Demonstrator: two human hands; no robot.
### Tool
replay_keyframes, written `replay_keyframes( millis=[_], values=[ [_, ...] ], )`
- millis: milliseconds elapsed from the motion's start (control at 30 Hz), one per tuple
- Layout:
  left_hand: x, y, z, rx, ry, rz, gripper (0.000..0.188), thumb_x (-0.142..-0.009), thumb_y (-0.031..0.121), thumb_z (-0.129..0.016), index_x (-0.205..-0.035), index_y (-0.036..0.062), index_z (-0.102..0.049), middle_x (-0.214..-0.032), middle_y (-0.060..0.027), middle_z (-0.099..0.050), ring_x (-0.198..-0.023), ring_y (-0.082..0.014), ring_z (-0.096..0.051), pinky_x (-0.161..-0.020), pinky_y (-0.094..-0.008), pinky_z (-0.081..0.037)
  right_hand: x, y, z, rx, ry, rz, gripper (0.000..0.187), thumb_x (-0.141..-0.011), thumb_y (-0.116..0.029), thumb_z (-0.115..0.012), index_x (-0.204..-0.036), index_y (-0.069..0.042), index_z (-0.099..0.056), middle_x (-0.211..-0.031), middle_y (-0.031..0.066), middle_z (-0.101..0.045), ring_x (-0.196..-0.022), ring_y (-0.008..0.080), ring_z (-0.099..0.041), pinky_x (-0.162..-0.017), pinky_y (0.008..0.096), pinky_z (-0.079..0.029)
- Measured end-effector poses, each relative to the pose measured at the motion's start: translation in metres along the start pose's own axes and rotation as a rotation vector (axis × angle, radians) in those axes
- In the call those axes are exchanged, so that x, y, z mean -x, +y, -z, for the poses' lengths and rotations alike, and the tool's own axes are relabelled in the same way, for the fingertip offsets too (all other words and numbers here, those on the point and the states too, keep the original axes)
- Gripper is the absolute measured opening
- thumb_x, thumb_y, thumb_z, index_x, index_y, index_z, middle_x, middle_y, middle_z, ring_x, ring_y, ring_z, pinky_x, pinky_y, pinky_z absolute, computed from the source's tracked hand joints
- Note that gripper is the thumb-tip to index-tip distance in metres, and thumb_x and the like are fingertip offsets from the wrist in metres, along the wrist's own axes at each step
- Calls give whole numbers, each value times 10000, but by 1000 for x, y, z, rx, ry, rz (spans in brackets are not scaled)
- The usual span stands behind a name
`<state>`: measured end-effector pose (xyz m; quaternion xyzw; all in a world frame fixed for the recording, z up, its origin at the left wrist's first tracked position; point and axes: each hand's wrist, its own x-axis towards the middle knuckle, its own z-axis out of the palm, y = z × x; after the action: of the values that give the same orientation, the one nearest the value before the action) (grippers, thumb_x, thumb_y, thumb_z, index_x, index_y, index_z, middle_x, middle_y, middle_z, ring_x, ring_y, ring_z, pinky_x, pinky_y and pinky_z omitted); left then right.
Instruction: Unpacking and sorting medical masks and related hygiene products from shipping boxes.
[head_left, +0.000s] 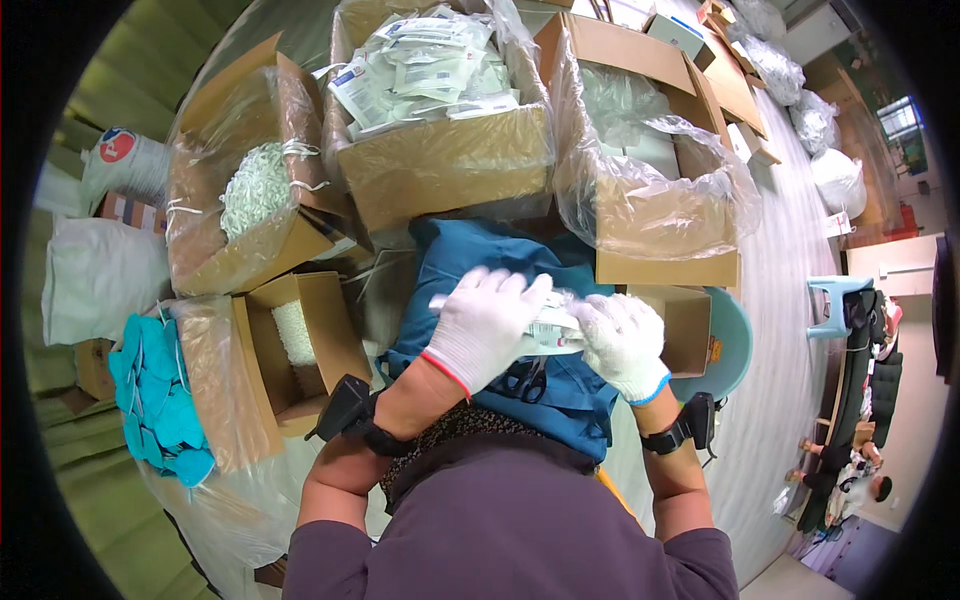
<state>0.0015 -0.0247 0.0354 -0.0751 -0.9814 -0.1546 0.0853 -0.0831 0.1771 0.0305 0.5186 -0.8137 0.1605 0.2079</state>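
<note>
Over my lap, my left hand (485, 325) in a white knit glove with a red cuff is closed on a small clear plastic packet (553, 332) with white and greenish printing. My right hand (622, 345), in a white glove with a blue cuff, grips the packet's right end. The left fingers are slightly blurred. Under both hands a blue cloth (440, 265) covers my lap. Dark-handled scissors (530, 382) lie on it just below the packet. What is inside the packet is too small to tell.
Ahead stand plastic-lined cartons: one with white cords (258, 190), one heaped with printed packets (430, 70), one with clear bags (625, 100). A small carton (340, 335) and teal fabric pieces (160, 400) are left; a light-blue basin (735, 345) and stool (828, 300) right. Another person (855, 490) sits far right.
</note>
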Motion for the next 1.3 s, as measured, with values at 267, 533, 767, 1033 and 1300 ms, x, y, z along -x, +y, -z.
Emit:
replay_keyframes(
  millis=[267,533,767,1033,1300],
  values=[
    [27,-25,-19,-41,190,148,171,-797,168,-628,-964,145,-658,-711,-38,-591,-665,-231,-624,-590,-370,-475,11,-25,-24,-523,118,-671,188,-900,-150,-679,-1062,-56,-654,-851,126,-675,-771,299,-675,-726,352,-558],
    [43,-54,-60,-306,13,329,278,-787,133,-618,-1063,149,-645,-783,-50,-586,-724,-245,-609,-636,-386,-482,66,-94,-61,-67,-631,-708,603,-764,-425,-774,-1221,-109,-541,-782,93,-659,-617,289,-666,-563,397,-528],
    [49,-41,-67,-335,61,310,147,-842,172,-560,-970,124,-614,-763,-26,-529,-728,-198,-590,-629,-345,-464,75,-85,-60,66,-900,-929,807,-747,-373,-781,-1381,-48,-402,-820,114,-665,-679,283,-683,-588,417,-535],
    [57,-34,-73,-216,57,372,122,-826,177,-599,-930,115,-582,-806,-45,-533,-755,-225,-601,-631,-370,-502,110,-55,-31,-241,-605,-1199,430,-754,-194,-665,-1145,-50,-557,-846,162,-686,-800,332,-686,-729,422,-542],
    [62,-35,-73,-102,86,420,166,-790,181,-639,-928,115,-576,-823,-64,-547,-766,-256,-614,-640,-392,-513,115,-51,-29,-144,-638,-1119,405,-736,-206,-707,-1107,-80,-601,-867,172,-697,-837,362,-681,-751,438,-538]
  ],
)
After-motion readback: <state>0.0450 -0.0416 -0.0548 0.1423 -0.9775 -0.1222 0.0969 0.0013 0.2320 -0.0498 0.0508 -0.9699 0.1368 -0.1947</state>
